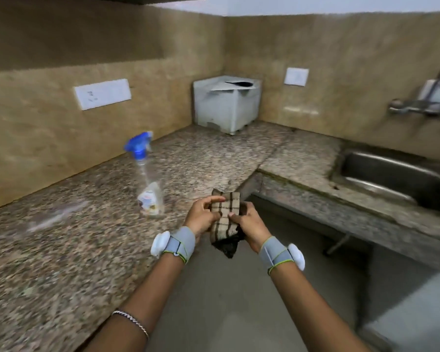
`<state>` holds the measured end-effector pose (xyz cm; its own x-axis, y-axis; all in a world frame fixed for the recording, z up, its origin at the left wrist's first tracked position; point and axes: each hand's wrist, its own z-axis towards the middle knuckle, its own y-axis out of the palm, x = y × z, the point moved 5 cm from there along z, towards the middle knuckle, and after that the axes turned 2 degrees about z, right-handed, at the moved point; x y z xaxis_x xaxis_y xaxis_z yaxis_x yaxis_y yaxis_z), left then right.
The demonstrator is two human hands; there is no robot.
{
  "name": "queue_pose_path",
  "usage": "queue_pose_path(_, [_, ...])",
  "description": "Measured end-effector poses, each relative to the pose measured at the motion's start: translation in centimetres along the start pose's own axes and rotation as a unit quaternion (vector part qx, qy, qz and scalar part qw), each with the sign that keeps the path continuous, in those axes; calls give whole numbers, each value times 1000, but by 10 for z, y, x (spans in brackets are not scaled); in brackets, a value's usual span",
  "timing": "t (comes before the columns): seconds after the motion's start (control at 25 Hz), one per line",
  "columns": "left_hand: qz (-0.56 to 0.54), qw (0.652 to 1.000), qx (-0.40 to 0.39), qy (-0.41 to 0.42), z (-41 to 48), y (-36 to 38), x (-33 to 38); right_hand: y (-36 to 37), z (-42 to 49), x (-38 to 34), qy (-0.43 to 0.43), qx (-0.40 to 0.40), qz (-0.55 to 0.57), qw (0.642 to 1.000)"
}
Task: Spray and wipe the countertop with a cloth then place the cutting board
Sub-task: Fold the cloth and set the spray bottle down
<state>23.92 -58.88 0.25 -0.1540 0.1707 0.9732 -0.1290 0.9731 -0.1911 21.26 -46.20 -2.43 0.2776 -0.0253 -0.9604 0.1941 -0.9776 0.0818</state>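
A folded checked cloth (225,219), beige with dark stripes, is held in front of me over the inner edge of the speckled granite countertop (61,250). My left hand (203,214) grips its left side, fingers curled over the top. My right hand (249,222) pinches its right side. A clear spray bottle (148,184) with a blue trigger head stands upright on the counter, just left of my hands. No cutting board is in view.
A white box-shaped appliance (226,105) sits in the back corner. A steel sink (391,174) with a wall tap (422,102) lies at the right. Wall sockets (102,94) are on the tiled backsplash. The floor (226,301) shows below my arms.
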Motion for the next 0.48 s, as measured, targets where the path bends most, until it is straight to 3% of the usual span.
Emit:
queue_pose_path(0.2, [64,989,-123,43,47,149,28,-151,4,-11,-5,77,-19,997])
queue_pose_path(0.32, [139,963,-225,54,57,228,37,-223,-13,-14,-36,137,-4,990])
queue_pose_path(0.48, [122,933,-335,39,64,333,51,-318,-33,-14,-66,186,-35,980])
